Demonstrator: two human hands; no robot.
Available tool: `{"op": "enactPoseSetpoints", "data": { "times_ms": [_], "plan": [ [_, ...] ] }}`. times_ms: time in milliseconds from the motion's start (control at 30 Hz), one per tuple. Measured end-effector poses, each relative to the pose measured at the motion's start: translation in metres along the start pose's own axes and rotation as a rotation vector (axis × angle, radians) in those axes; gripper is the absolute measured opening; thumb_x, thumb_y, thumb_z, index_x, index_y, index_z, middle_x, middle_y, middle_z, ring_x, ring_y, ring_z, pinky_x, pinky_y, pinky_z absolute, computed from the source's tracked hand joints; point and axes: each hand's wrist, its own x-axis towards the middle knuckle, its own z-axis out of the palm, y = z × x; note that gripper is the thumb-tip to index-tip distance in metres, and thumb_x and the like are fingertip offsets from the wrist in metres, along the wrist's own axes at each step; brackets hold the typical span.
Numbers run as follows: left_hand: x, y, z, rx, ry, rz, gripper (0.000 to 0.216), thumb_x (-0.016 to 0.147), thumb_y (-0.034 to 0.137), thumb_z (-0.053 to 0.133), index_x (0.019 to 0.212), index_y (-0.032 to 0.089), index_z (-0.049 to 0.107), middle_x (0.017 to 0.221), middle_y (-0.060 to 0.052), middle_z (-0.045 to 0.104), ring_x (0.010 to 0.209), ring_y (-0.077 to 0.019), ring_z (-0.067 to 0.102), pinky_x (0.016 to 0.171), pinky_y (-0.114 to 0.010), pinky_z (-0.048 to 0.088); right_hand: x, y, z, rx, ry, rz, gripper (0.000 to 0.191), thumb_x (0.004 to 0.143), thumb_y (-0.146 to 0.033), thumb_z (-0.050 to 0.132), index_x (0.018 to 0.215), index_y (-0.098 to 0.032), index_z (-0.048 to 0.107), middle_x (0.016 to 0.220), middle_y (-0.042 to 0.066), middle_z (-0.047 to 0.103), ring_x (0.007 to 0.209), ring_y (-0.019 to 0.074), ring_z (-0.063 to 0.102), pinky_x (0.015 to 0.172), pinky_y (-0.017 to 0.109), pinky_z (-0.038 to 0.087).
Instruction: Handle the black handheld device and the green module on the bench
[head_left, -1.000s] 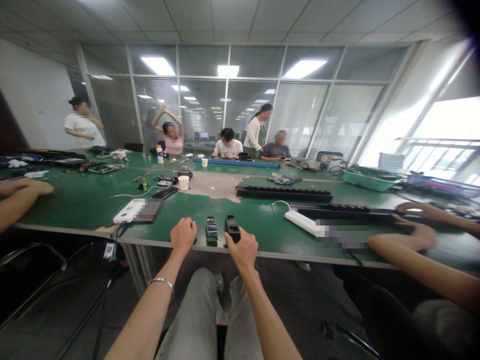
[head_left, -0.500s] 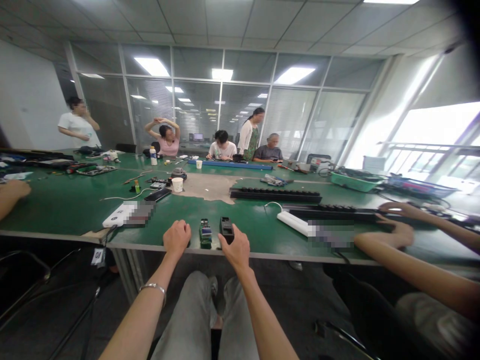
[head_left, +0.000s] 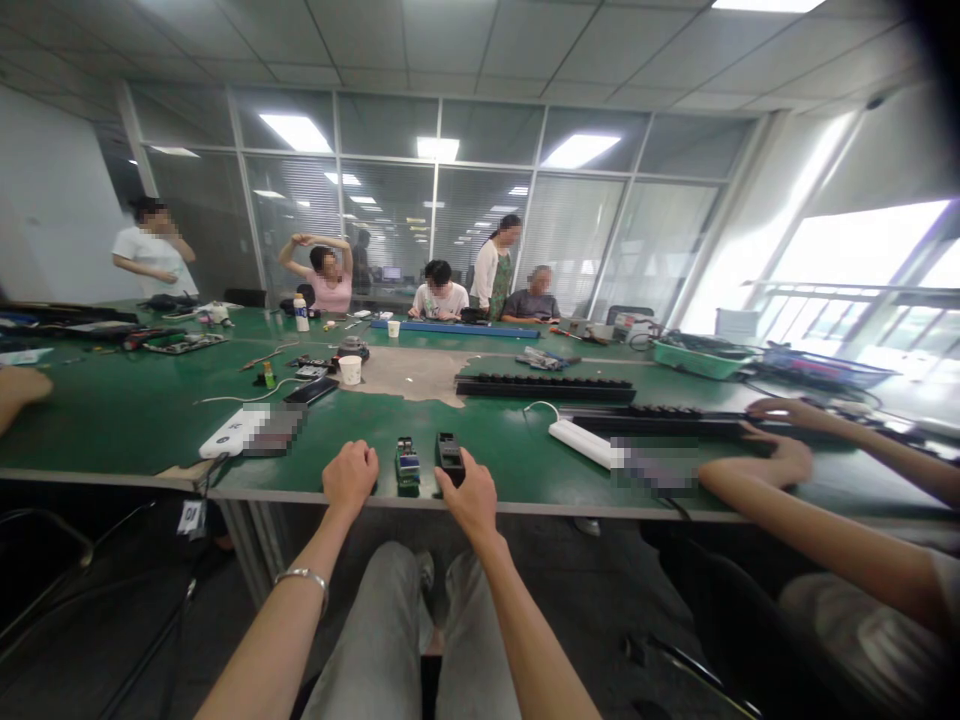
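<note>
Only my view has shifted, so handling seems unchanged: lower centre, right hand clamps the black casing, left hand curls near circuit board.

On the white hanging tag, perhaps "10" or "01"

A slim, shiny silver-coloured bracelet circles the left wrist; the forearms and hands are bare, and the creased trousers are grey.
</note>
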Motion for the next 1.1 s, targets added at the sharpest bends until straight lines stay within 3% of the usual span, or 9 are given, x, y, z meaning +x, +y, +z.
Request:
{"op": "enactPoseSetpoints", "data": {
  "times_ms": [233, 400, 600, 1100],
  "plan": [
    [0.000, -0.003, 0.001, -0.009, 0.022, 0.006, 0.036, 0.095, 0.043, 0.035, 0.091, 0.021, 0.064, 0.094, -0.006, 0.062, 0.079, -0.0169, 0.059, 0.066, -0.026, 0.037, 0.005, -0.018, -0.011, 0.193, 0.028, 0.128, 0.056, 0.086, -0.049, 0.052, 0.130, -0.015, 0.055, 0.107, 0.012, 0.068, 0.100, 0.0234, 0.062, 0.087, 0.032, 0.045],
    [0.000, -0.004, 0.001, -0.018, 0.029, 0.001, 0.036, 0.095, 0.043, 0.035, 0.089, 0.021, 0.063, 0.094, -0.006, 0.062, 0.079, -0.0168, 0.059, 0.065, -0.026, 0.036, 0.007, -0.053, -0.023, 0.255, 0.033, 0.053, 0.053, 0.086, -0.051, 0.053, 0.127, -0.017, 0.057, 0.109, 0.011, 0.068, 0.098, 0.0221, 0.063, 0.085, 0.029, 0.045],
    [-0.001, -0.003, 0.000, -0.041, 0.011, -0.003, 0.037, 0.095, 0.043, 0.034, 0.092, 0.021, 0.064, 0.096, -0.007, 0.062, 0.081, -0.0172, 0.059, 0.067, -0.026, 0.037, 0.003, -0.081, -0.015, 0.182, -0.050, 0.011, 0.052, 0.085, -0.050, 0.057, 0.125, -0.017, 0.056, 0.102, 0.011, 0.069, 0.096, 0.0232, 0.063, 0.083, 0.029, 0.045],
    [-0.001, -0.006, -0.002, -0.052, -0.020, -0.011, 0.038, 0.096, 0.044, 0.033, 0.095, 0.021, 0.063, 0.100, -0.008, 0.062, 0.085, -0.0176, 0.059, 0.072, -0.027, 0.037, 0.002, -0.097, 0.001, -0.056, -0.136, 0.027, 0.041, 0.087, -0.051, 0.053, 0.112, -0.018, 0.056, 0.091, 0.010, 0.069, 0.087, 0.0240, 0.065, 0.072, 0.028, 0.041]
  ]
}}
